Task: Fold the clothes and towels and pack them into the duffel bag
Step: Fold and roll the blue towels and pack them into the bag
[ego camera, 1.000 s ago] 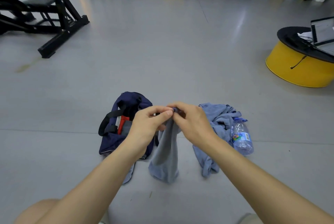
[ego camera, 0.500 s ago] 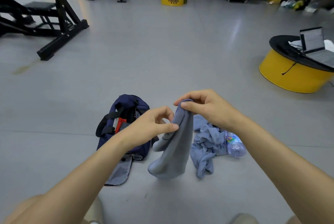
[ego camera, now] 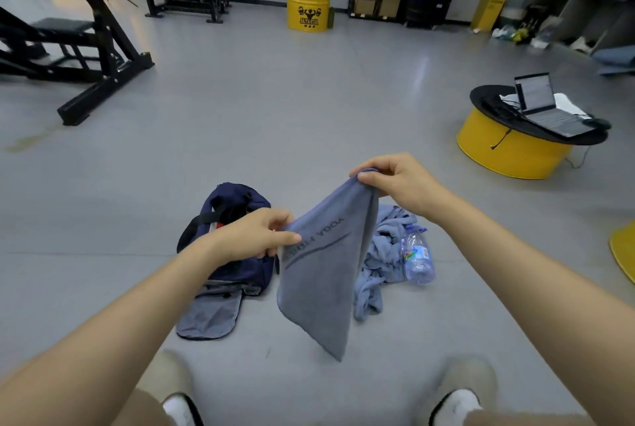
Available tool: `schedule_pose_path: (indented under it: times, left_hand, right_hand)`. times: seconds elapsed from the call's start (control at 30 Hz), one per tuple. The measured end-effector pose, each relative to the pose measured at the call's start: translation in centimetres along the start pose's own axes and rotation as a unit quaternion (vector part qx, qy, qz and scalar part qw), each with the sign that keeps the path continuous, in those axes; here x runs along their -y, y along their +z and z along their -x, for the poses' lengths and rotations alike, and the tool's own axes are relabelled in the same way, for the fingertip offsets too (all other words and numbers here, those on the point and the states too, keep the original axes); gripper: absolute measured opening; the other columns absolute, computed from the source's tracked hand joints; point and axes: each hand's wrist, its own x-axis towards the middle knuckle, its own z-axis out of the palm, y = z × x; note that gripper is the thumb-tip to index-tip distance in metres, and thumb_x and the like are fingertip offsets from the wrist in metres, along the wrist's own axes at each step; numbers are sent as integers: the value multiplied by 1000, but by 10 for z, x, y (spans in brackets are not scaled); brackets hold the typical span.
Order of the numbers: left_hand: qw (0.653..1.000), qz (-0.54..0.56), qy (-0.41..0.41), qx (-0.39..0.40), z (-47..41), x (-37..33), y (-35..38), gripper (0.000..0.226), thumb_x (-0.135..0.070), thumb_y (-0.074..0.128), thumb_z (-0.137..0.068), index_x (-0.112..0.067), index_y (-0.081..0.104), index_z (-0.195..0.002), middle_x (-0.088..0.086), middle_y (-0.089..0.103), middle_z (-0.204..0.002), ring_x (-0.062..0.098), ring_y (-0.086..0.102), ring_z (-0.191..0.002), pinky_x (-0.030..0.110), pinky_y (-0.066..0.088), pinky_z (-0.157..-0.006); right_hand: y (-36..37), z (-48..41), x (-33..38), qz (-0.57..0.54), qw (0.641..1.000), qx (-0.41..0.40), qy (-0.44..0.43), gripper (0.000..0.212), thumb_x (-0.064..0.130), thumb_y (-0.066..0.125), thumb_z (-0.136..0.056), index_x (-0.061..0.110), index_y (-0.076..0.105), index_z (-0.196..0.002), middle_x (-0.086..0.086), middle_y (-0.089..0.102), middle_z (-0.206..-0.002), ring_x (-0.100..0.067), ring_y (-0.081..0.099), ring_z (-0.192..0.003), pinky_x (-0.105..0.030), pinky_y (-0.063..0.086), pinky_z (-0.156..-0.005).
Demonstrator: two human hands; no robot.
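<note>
- Grey-blue terry cloth: a towel (ego camera: pixel 319 284) hangs in the middle of the frame, drawn slantwise between two hands. Its bottom corner dangles free above the grey floor (ego camera: pixel 309 109), and dark lettering and a curved stripe cross its face.
- The left hand (ego camera: pixel 252 236), centre-left, pinches the towel's lower edge between the thumb and curled fingers.
- The right hand (ego camera: pixel 398 181), higher and right of centre, grasps the towel's top corner with the fingers curled over it.
- A navy duffel bag (ego camera: pixel 240 200) lies on the floor behind the left hand, unzipped. Its flap is spread toward the bottom of the frame, and something red and white shows inside.
- A heap of pale blue clothes (ego camera: pixel 390 240) lies on the floor just right of the towel, well apart from the bag's mouth.
- A clear water bottle (ego camera: pixel 417 259) lies against the heap's right side.
- At the far right stands a yellow drum table (ego camera: pixel 508 154) with a black top, and a laptop (ego camera: pixel 543 109) sits on it with its lid up.
- A black weight bench (ego camera: pixel 86 44) fills the upper left, and a yellow barrel (ego camera: pixel 309 9) stands at top centre.
</note>
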Motion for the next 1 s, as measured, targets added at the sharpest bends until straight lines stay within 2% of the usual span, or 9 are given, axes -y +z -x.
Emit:
schedule_pose_path:
  times: [0.1, 0.17, 0.3, 0.4, 0.5, 0.57, 0.63, 0.83, 1.0]
  left_hand:
    - [996, -71, -29, -56, 7, 22, -1, 22, -30, 66, -92, -17, 56, -77, -12, 49, -61, 8, 46, -56, 31, 39, -62]
    - [988, -105, -49, -104, 9, 37, -6, 15, -30, 66, -90, -21, 64, -79, -12, 56, -61, 5, 50, -55, 34, 46, -66]
    - [976, -145, -64, -150, 7, 59, -13, 7, -38, 61, -81, -33, 65, -79, -8, 66, -69, 12, 57, -63, 45, 53, -73]
    - [965, -180, -62, -178, 0, 57, -13, 20, -18, 63, -90, -32, 64, -76, -11, 64, -67, 14, 58, -67, 43, 55, -75]
    - [948, -206, -59, -236, -15, 41, -23, 24, -18, 65, -94, -33, 61, -75, -11, 65, -69, 14, 61, -66, 36, 52, -73]
    - [937, -212, -56, -274, -25, 23, -37, 12, -25, 64, -96, -27, 66, -84, -2, 70, -82, 21, 65, -73, 36, 51, -75]
    - [919, -226, -42, -321, -32, 0, -57, 10, -31, 63, -96, -24, 68, -91, 1, 71, -89, 24, 66, -75, 38, 52, -76]
    - [901, -134, 56, -409, -25, -74, -106, 5, -24, 60, -96, -24, 63, -93, -3, 67, -93, 19, 72, -71, 44, 59, -77]
    - [914, -79, 78, -390, 2, -87, -89, 12, -16, 58, -97, -25, 62, -91, 1, 66, -89, 21, 72, -74, 38, 59, -71]
  right_hand:
    - [-10, 3, -28, 1, 999, -28, 32, 19, 12, 60, -99, 23, 75, -94, 3, 72, -88, -9, 63, -85, -23, 55, -77]
    - [-17, 5, -48, 31, 998, -38, 45, 20, 16, 62, -98, 28, 75, -88, 1, 70, -83, -12, 58, -79, -27, 51, -75]
    - [-26, 7, -80, 91, 992, -33, 82, 16, 20, 67, -95, 31, 72, -84, 18, 69, -76, -6, 60, -77, -24, 46, -73]
    - [-28, 5, -96, 142, 983, -23, 114, 13, 24, 67, -93, 31, 72, -84, 10, 67, -71, -12, 60, -72, -29, 46, -71]
    - [-30, -4, -92, 68, 984, -58, 153, 10, 14, 64, -96, 13, 74, -94, -4, 65, -67, -15, 62, -59, -27, 56, -67]
    - [-40, -15, -82, 17, 985, -103, 140, 11, 9, 63, -96, 7, 73, -98, -9, 66, -76, -19, 66, -68, -33, 60, -82]
    - [-53, -25, -65, -6, 985, -134, 104, 9, 8, 63, -95, 10, 72, -96, -11, 65, -84, -23, 66, -77, -39, 58, -89]
    - [-97, -30, 1, -71, 977, -201, 5, 11, 9, 62, -97, 10, 71, -104, -11, 66, -95, -20, 64, -87, -32, 58, -88]
    - [-98, 10, 8, -76, 978, -195, -13, 14, 11, 62, -97, 10, 73, -105, -11, 68, -96, -16, 66, -86, -28, 58, -85]
